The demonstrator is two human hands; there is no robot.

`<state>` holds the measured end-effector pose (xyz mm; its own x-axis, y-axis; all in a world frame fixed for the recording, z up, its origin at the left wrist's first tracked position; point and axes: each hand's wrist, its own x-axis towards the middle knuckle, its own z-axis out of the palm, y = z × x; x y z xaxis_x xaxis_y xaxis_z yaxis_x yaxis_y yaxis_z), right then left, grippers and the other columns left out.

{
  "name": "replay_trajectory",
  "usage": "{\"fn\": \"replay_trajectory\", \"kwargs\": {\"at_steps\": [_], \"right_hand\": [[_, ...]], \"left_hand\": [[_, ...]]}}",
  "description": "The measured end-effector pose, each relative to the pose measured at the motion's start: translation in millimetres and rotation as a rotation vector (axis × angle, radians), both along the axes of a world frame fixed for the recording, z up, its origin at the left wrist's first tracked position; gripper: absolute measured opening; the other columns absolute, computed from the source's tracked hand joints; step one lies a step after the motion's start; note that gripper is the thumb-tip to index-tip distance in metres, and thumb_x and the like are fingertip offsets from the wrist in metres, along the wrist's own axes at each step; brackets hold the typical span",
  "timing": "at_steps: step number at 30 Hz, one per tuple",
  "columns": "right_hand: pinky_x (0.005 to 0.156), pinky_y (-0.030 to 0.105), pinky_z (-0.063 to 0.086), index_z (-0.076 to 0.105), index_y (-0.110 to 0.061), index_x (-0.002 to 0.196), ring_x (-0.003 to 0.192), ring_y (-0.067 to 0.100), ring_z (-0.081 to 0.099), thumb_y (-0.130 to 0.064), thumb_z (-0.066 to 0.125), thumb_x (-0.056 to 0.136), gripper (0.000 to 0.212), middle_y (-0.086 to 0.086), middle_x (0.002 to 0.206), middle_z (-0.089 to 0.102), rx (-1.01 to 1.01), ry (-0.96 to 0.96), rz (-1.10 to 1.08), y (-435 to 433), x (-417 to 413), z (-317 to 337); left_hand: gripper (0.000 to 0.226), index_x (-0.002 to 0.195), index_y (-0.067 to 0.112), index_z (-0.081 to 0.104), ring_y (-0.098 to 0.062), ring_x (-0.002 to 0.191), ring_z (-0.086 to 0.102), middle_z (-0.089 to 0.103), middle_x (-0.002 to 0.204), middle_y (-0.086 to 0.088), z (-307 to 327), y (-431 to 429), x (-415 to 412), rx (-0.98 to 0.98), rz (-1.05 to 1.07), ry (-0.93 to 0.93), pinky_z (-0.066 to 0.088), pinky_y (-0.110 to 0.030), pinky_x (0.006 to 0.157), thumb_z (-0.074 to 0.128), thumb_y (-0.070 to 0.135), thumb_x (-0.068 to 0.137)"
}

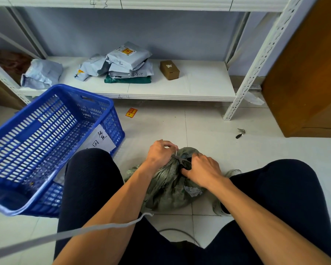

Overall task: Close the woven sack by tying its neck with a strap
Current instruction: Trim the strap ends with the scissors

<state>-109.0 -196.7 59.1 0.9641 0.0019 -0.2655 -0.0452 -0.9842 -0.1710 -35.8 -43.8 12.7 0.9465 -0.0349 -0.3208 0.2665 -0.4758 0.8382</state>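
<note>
— What is each hand doing?
— The left hand [159,152] pinches the strap [177,153] end, pulling up and away; the right hand [201,170] clamps the sack [170,188] at its gathered neck.
— Where's the sack?
— On the floor between the knees, neck pointing away, strap between both hands.

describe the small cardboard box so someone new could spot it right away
Look at the low white metal shelf against the blue wall. Right of the stack of grey plastic mailer bags sits the small brown cardboard box, alone. It is the only rigid, brown parcel there; the rest are soft bags.
</note>
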Motion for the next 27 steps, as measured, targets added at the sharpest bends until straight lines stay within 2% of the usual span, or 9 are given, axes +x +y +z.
{"fn": "replay_trajectory", "kwargs": {"at_steps": [4, 14, 18, 25, 27], "right_hand": [[0.084, 0.040, 0.052, 0.049, -0.002, 0.133, 0.108, 0.035, 0.063, -0.060, 0.060, 0.089, 0.074, 0.015, 0.123, 0.064, 0.000, -0.001, -0.001, 0.8, -0.8, 1.7], [0.086, 0.041, 0.051, 0.045, -0.001, 0.138, 0.112, 0.035, 0.061, -0.060, 0.058, 0.090, 0.077, 0.015, 0.129, 0.061, 0.000, -0.001, -0.003, 1.1, -1.5, 3.5], [0.087, 0.041, 0.050, 0.045, -0.001, 0.138, 0.112, 0.035, 0.061, -0.059, 0.058, 0.090, 0.076, 0.015, 0.129, 0.060, 0.008, -0.004, 0.003, 0.8, -2.0, 3.5], [0.086, 0.040, 0.049, 0.046, -0.003, 0.137, 0.113, 0.033, 0.060, -0.059, 0.059, 0.090, 0.074, 0.013, 0.130, 0.058, 0.023, -0.003, 0.000, 0.0, -1.6, 4.4], [0.086, 0.039, 0.048, 0.047, -0.004, 0.136, 0.113, 0.033, 0.059, -0.058, 0.059, 0.090, 0.072, 0.013, 0.130, 0.058, 0.028, -0.013, -0.008, -0.2, -1.0, 5.3]], "left_hand": [[0.022, 0.074, 0.028, 0.080, -0.016, 0.106, 0.062, 0.071, 0.114, 0.010, 0.4, 2.1, 0.3, -0.030, 0.030, 0.018, 0.059, -0.043, 0.090, 0.066, 0.028, 0.092], [0.019, 0.075, 0.032, 0.079, -0.017, 0.109, 0.061, 0.069, 0.117, 0.010, 1.9, 2.1, -0.8, -0.033, 0.019, 0.014, 0.058, -0.044, 0.091, 0.066, 0.032, 0.090], [0.021, 0.075, 0.028, 0.079, -0.015, 0.106, 0.061, 0.068, 0.103, 0.016, 3.5, 2.2, -1.4, -0.057, 0.025, 0.026, 0.058, -0.044, 0.091, 0.067, 0.027, 0.092], [0.020, 0.080, 0.025, 0.079, -0.014, 0.103, 0.062, 0.069, 0.102, 0.014, 5.6, 2.6, -2.6, -0.069, 0.042, 0.044, 0.059, -0.043, 0.089, 0.065, 0.026, 0.094], [0.021, 0.079, 0.026, 0.078, -0.010, 0.095, 0.064, 0.069, 0.103, 0.013, 7.1, 1.9, -2.9, -0.055, 0.039, 0.037, 0.061, -0.042, 0.084, 0.064, 0.027, 0.094]]}}
